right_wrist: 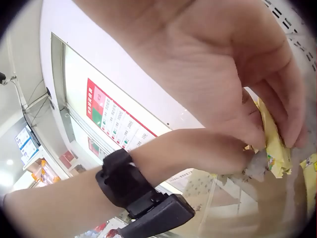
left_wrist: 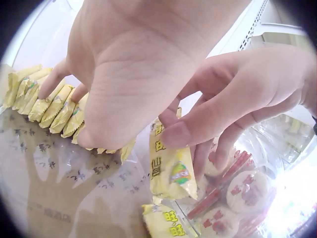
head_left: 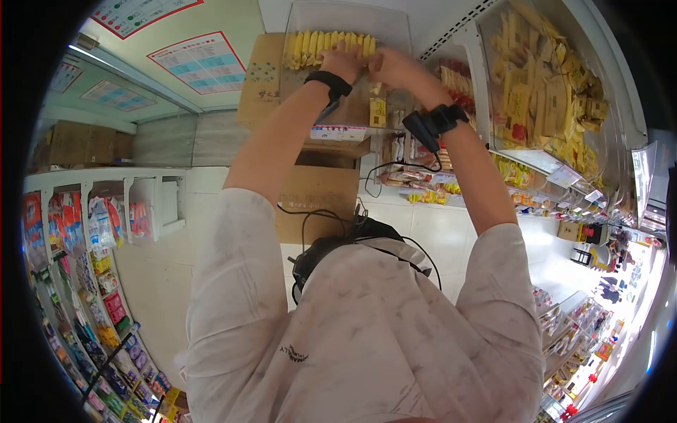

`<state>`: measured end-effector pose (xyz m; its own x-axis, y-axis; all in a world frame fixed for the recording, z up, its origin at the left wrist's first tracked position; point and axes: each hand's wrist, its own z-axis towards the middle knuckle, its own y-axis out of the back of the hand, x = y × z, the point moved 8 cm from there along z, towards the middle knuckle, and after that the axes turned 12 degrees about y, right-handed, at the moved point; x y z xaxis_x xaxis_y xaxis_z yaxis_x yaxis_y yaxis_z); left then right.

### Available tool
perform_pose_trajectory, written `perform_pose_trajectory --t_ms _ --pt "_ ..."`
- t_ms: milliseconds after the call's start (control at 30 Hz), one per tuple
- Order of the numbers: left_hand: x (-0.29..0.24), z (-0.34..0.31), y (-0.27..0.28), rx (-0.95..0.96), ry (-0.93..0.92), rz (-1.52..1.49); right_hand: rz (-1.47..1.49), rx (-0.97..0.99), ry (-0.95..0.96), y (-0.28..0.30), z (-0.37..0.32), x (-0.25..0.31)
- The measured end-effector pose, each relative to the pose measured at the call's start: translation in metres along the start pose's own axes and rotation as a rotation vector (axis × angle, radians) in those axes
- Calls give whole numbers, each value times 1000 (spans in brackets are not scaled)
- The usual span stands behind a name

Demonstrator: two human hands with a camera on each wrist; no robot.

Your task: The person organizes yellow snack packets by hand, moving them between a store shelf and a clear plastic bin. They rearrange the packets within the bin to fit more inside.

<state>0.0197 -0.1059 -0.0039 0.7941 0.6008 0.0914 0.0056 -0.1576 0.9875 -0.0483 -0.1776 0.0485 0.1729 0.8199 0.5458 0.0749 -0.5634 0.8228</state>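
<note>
A: So it's a shop: pale tiled floor [head_left: 151,275], racks of packaged goods [head_left: 63,218] down the left, a red-bordered notice [head_left: 194,63] above.

B: Yes, and at the top of the head view sits a clear plastic bin [head_left: 338,20], with brown cardboard [head_left: 257,92] beside it.

A: What's in the bin?

B: A row of slim yellow packets [head_left: 307,48], standing tightly side by side. The wrappers look thin and glossy, with crimped, jagged ends.

A: And the hands?

B: The left hand [left_wrist: 129,74] lies over that row, fingers fairly straight and spread, resting on the packets. The right hand [left_wrist: 252,89] pinches a single yellow packet [left_wrist: 171,168] between thumb and fingers.

A: Where is that one, exactly?

B: Just past the right end of the row, its flat printed face showing in the left wrist view. Whether it touches the bin, I can't tell. Just below it is another yellow wrapper [left_wrist: 168,220].

A: Other containers?

B: Farther right, a bigger clear-walled bin [head_left: 605,42] is heaped loosely with yellow and tan packages [head_left: 550,92]. Near the right hand are round, pale pieces [left_wrist: 247,191] with red marks, under shiny clear wrap.
</note>
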Motion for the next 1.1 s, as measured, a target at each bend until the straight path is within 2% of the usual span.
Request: perform_pose_trajectory --t_ms 133,333,433,500,533,633,733,933,1033,1100 --pt "0 -6 6 -14 14 36 173 -163 39 29 -15 11" --pt "-1 -8 9 -8 12 16 288 -215 0 36 -24 6" --pt "1 -11 9 -37 -4 4 314 -300 74 44 -25 13" --pt "-2 -6 12 -16 -25 -33 -132 -460 162 57 -15 28" --pt "-2 -8 12 -94 -19 -18 -360 -532 190 58 -15 33" --pt "-3 -5 6 34 -21 35 -526 -482 156 49 18 27" --pt "-3 -6 8 54 -22 36 -576 -216 58 40 39 26" --pt "-3 -5 6 -32 -13 23 -521 -352 82 37 67 -7" --pt "-1 -1 4 35 -26 9 -549 -414 152 41 73 -16" --pt "-2 -1 0 -52 -14 36 -477 -370 72 41 83 -36"
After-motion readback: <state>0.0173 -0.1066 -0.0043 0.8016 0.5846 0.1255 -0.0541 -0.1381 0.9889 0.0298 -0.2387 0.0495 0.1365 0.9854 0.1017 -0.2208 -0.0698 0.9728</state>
